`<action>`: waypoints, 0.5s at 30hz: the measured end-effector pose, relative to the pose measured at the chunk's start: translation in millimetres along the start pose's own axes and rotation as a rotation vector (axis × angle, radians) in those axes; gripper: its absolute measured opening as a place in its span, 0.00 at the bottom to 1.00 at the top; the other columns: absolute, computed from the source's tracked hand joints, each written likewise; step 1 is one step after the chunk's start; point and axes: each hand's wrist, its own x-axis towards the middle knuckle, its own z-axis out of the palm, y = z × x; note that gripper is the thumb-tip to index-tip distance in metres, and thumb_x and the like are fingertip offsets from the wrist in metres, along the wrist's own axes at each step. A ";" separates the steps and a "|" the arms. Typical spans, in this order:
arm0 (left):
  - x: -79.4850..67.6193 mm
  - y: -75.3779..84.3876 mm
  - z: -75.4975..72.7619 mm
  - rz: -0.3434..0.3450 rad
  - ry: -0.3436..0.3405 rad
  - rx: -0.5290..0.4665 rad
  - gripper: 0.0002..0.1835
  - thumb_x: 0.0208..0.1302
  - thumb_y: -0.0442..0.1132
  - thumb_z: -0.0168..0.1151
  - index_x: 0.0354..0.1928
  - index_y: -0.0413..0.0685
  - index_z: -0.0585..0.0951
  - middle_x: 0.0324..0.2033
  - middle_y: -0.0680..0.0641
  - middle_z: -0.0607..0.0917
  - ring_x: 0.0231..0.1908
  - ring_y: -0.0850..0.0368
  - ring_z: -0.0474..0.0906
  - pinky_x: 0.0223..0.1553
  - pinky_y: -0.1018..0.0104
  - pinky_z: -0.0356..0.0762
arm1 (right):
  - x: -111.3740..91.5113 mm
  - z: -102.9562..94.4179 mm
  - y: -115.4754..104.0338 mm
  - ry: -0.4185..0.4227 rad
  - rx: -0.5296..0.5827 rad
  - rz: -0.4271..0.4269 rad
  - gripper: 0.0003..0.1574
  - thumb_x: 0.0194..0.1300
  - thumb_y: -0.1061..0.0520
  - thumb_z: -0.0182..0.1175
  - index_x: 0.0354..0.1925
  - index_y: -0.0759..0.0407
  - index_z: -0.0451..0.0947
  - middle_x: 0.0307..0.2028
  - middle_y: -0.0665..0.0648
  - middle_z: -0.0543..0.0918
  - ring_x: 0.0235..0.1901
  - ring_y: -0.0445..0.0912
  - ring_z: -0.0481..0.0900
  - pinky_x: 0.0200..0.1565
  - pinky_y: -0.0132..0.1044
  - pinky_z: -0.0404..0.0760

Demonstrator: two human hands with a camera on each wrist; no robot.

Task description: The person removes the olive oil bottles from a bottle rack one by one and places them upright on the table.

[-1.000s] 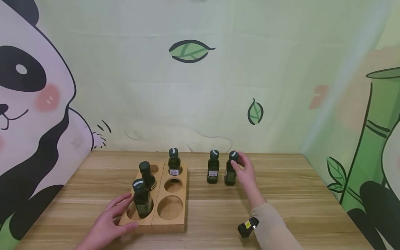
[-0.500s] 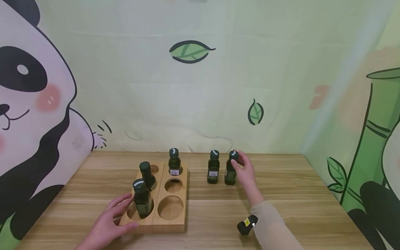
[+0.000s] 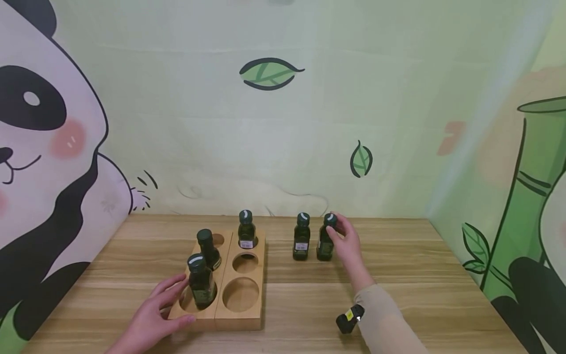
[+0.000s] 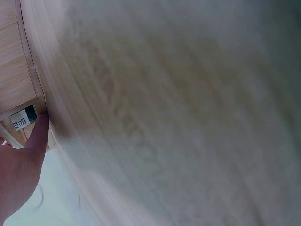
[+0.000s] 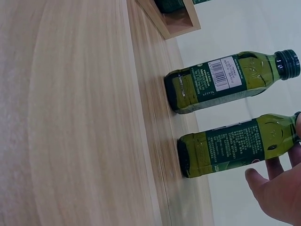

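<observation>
My right hand [image 3: 347, 241] pinches a small green glass olive oil bottle [image 3: 325, 248] near its dark cap. In the right wrist view, this bottle [image 5: 230, 147] shows a dark green label, with the thumb and fingers at its neck. A second upright bottle [image 3: 301, 241] stands just left of it on the table, a narrow gap between them. My left hand [image 3: 152, 314] rests against the front left corner of a wooden rack [image 3: 239, 323], thumb at the front. Standing in the rack are three more bottles: one front left [image 3: 202, 282], one tilted behind it [image 3: 209, 250], one back right [image 3: 246, 230].
The rack's round holes differ in size; the large front right hole [image 3: 240, 294] and the one behind it [image 3: 245, 262] hold no bottle. A wood-grain table [image 3: 305, 305] meets a printed backdrop [image 3: 274, 157]. A black device [image 3: 349, 318] is worn at my right wrist.
The bottle in my right hand has shifted very slightly left, towards the second bottle. My left hand and the rack stay where they were.
</observation>
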 end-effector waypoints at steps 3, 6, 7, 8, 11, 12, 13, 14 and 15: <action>0.0 0.0 -0.3 -0.007 -0.003 0.001 0.45 0.51 0.48 0.79 0.68 0.36 0.71 0.68 0.41 0.65 0.60 0.36 0.71 0.47 0.48 0.81 | -0.8 -0.9 0.3 -0.004 0.000 -0.005 0.27 0.71 0.66 0.58 0.66 0.65 0.69 0.59 0.73 0.75 0.61 0.64 0.71 0.62 0.57 0.70; 0.1 -0.1 -0.6 -0.013 -0.004 0.008 0.45 0.51 0.48 0.79 0.68 0.36 0.71 0.68 0.41 0.66 0.61 0.36 0.70 0.47 0.50 0.81 | -1.6 -1.5 0.8 -0.011 0.006 -0.018 0.28 0.71 0.66 0.58 0.67 0.65 0.68 0.60 0.73 0.74 0.61 0.65 0.71 0.62 0.57 0.70; 0.1 -0.2 -0.6 -0.014 -0.005 0.013 0.45 0.51 0.48 0.79 0.68 0.36 0.71 0.68 0.41 0.66 0.61 0.36 0.70 0.47 0.50 0.81 | -2.0 -1.9 0.7 -0.014 0.007 -0.024 0.28 0.71 0.66 0.58 0.67 0.65 0.68 0.60 0.73 0.74 0.61 0.65 0.71 0.62 0.57 0.70; 0.0 -0.1 -0.7 -0.018 -0.007 0.016 0.45 0.50 0.48 0.79 0.68 0.36 0.71 0.68 0.41 0.66 0.61 0.35 0.69 0.47 0.49 0.81 | -2.4 -2.2 1.0 -0.017 0.010 -0.025 0.29 0.71 0.66 0.58 0.68 0.65 0.67 0.61 0.73 0.74 0.61 0.65 0.71 0.62 0.57 0.70; 0.0 0.1 -1.1 -0.032 -0.015 0.016 0.45 0.51 0.49 0.79 0.68 0.36 0.71 0.68 0.41 0.65 0.62 0.34 0.68 0.47 0.48 0.81 | -4.2 -4.0 2.7 -0.024 0.006 -0.026 0.31 0.71 0.65 0.58 0.70 0.63 0.66 0.63 0.72 0.72 0.63 0.64 0.70 0.62 0.57 0.69; 0.1 0.2 -1.2 -0.041 -0.019 0.013 0.46 0.50 0.50 0.79 0.68 0.37 0.71 0.68 0.42 0.65 0.62 0.34 0.68 0.47 0.48 0.81 | -4.7 -4.8 3.7 -0.025 0.006 -0.027 0.31 0.71 0.65 0.58 0.70 0.63 0.65 0.63 0.71 0.72 0.63 0.64 0.69 0.63 0.56 0.69; 0.1 0.1 -1.2 -0.044 -0.022 0.009 0.46 0.51 0.50 0.79 0.68 0.37 0.71 0.68 0.42 0.65 0.62 0.33 0.68 0.47 0.47 0.81 | -5.6 -5.9 4.4 -0.028 0.004 -0.027 0.32 0.71 0.64 0.58 0.70 0.63 0.65 0.64 0.70 0.71 0.64 0.63 0.69 0.63 0.56 0.69; 0.4 0.2 -1.3 -0.051 -0.023 0.004 0.46 0.51 0.50 0.79 0.68 0.37 0.71 0.68 0.42 0.65 0.63 0.33 0.68 0.47 0.47 0.81 | -6.3 -6.9 5.6 -0.030 0.007 -0.023 0.32 0.72 0.64 0.58 0.71 0.62 0.64 0.64 0.70 0.71 0.64 0.62 0.68 0.63 0.55 0.69; 0.6 0.0 -1.3 -0.050 -0.025 0.000 0.46 0.51 0.50 0.78 0.68 0.37 0.71 0.68 0.42 0.65 0.62 0.33 0.68 0.48 0.46 0.81 | -7.4 -8.2 6.4 -0.031 0.009 -0.023 0.32 0.72 0.64 0.58 0.71 0.62 0.64 0.65 0.69 0.71 0.65 0.62 0.68 0.64 0.54 0.69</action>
